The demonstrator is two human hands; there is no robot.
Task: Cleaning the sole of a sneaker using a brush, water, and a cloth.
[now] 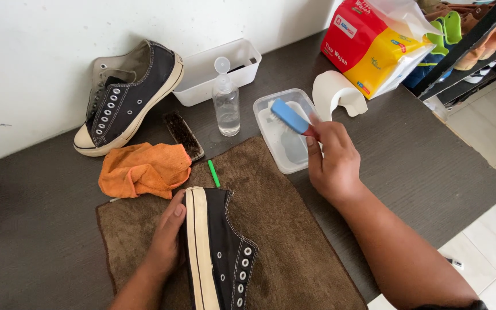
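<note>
While left hand (167, 241) steadies the black sneaker (219, 252), right hand (331, 161) grasps blue brush (288, 117) over tub (285, 143).

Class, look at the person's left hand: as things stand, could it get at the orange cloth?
Probably yes. The left hand holds the black shoe on the brown towel; the orange cloth lies just beyond it with nothing between, though the hand must release the shoe first.

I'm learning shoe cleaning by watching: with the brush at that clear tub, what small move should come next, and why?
Probably carry the blue brush from the clear tub back to the black sneaker. The right hand holds its bristles over the tub, while the left hand steadies the sneaker on its side, its pale sole edge turned up on the brown towel.
</note>
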